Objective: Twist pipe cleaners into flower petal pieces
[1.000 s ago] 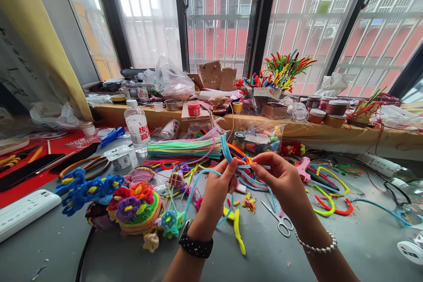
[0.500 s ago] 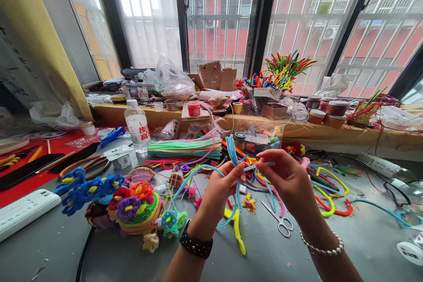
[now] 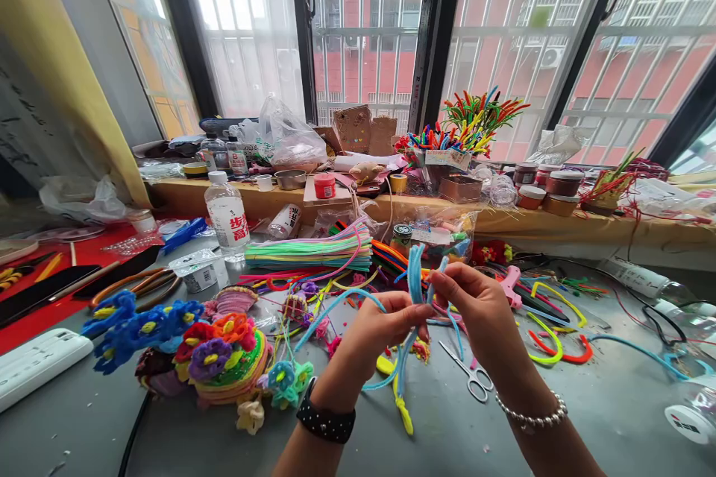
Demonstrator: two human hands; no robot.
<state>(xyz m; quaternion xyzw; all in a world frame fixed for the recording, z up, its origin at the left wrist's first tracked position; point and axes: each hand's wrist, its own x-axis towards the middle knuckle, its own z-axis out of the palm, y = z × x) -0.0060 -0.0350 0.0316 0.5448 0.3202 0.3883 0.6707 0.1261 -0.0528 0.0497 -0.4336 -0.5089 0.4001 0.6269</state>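
You held the blue pipe cleaner (image 3: pixel 415 279) raised above the bench (image 3: pixel 587 410), your left hand (image 3: pixel 376 332) pinching it low at the bend and your right hand (image 3: pixel 481 309) pinching it just beside, both grips clenched on it so that, in my judgement, the fold stood firm between them. Its loose tails hung down over the yellow pipe cleaner (image 3: pixel 401 395) lying on the bench. The scissors (image 3: pixel 473 373) lay near your right wrist, and the finished flowers (image 3: pixel 221 358) sat well apart to your left, away from the hands.
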